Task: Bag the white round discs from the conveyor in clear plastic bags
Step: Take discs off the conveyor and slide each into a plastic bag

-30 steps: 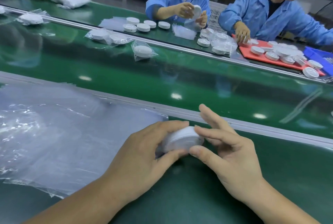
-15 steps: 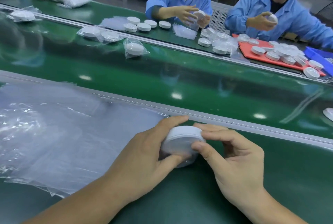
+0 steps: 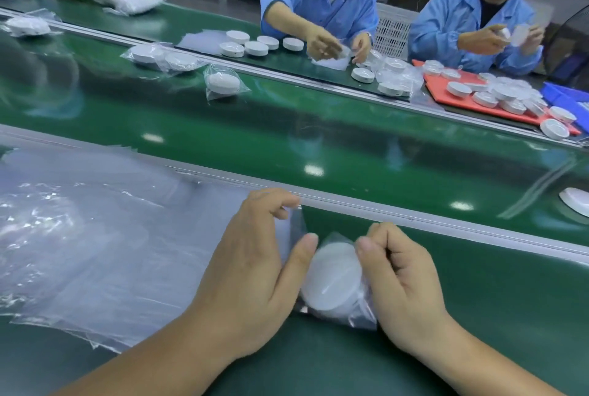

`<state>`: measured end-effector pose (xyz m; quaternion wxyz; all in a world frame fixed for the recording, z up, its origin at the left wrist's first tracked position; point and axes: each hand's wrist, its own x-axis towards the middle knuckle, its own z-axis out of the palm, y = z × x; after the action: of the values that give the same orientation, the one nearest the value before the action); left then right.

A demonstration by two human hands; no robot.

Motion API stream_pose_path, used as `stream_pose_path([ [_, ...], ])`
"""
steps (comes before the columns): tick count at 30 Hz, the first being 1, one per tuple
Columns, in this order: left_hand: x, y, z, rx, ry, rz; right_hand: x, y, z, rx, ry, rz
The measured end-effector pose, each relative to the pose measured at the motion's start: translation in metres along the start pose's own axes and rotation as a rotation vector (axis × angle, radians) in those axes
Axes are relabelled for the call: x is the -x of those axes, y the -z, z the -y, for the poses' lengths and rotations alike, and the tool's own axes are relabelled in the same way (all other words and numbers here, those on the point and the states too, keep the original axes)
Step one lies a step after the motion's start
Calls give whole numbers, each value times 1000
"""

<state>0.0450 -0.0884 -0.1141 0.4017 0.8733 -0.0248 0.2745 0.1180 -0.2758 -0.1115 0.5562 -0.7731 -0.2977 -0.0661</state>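
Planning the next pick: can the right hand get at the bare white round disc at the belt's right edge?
Probably, once freed: only a low metal rail separates the right hand from the white round disc; now it pinches the clear plastic bag.

Bright overhead light, glare spots on conveyor belt point(image 3: 318, 140), wide-angle bowing

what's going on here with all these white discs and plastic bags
A person is bagging a white round disc in a clear plastic bag. The left hand and right hand each pinch the bag on either side of the disc, which already sits inside. A pile of empty clear bags lies to the left. Across the green conveyor belt, two people in blue coats handle more discs.
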Motion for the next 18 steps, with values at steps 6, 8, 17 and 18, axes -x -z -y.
stream_pose_path([
  [6, -6, 2, -5, -477, 62, 189, -104, 20, -36, 98, -301, -231],
  [8, -7, 2, -6, -500, 68, 212, -154, 28, -45, 39, -391, -361],
  [17, -5, -1, 1, -561, 54, 277, -196, 9, -59, -23, -509, -84],
  [18, -5, -1, 2, -561, 40, 270, -183, 5, -57, 26, -462, -72],
])
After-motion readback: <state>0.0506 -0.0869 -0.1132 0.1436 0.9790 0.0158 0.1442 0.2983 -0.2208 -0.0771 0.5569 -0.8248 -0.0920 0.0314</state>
